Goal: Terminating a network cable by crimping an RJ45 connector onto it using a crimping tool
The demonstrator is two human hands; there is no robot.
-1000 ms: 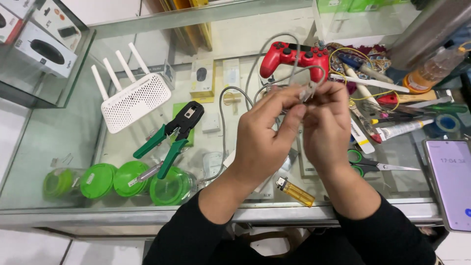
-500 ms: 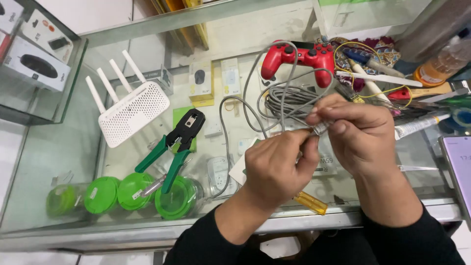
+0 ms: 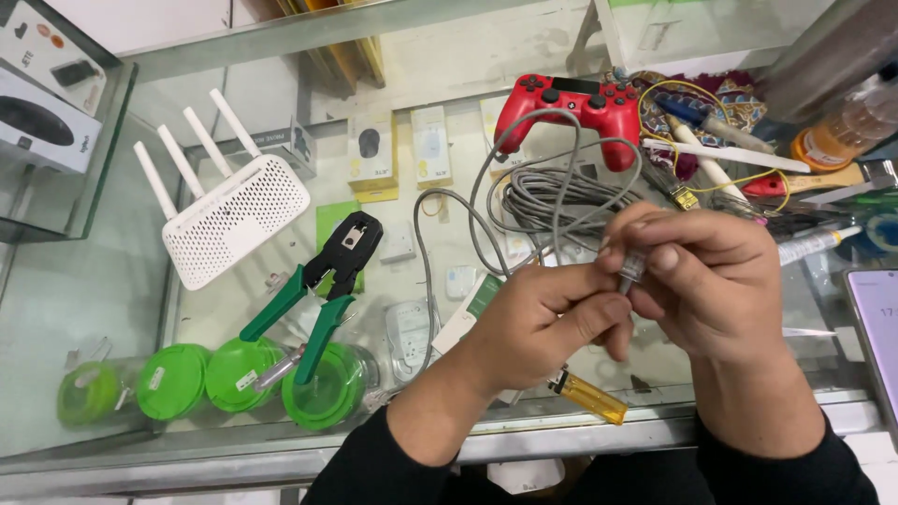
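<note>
Your left hand [image 3: 538, 323] and right hand [image 3: 716, 281] meet above the near edge of the glass surface [image 3: 122, 309], right of its middle. Both are pinched together on the end of a grey cable [image 3: 561, 187]: your right thumb and fingers clamp a small clear connector [image 3: 632, 266] at the cable's tip, and your left thumb and forefinger press against it from the left, so the two hands touch. The cable runs up from your fingers in loose loops to a coiled bundle lying toward the far edge, just in front of a red game controller [image 3: 571, 101].

A green-handled crimping tool [image 3: 323, 281] lies left of your left hand, its handles resting across a row of green lids [image 3: 201, 374] near the left part of the near edge. A white router [image 3: 234, 215] with four antennas sits behind it toward the left edge. A yellow lighter [image 3: 587, 396] lies at the near edge, below your hands. A phone [image 3: 879, 327] lies at the right edge.
</note>
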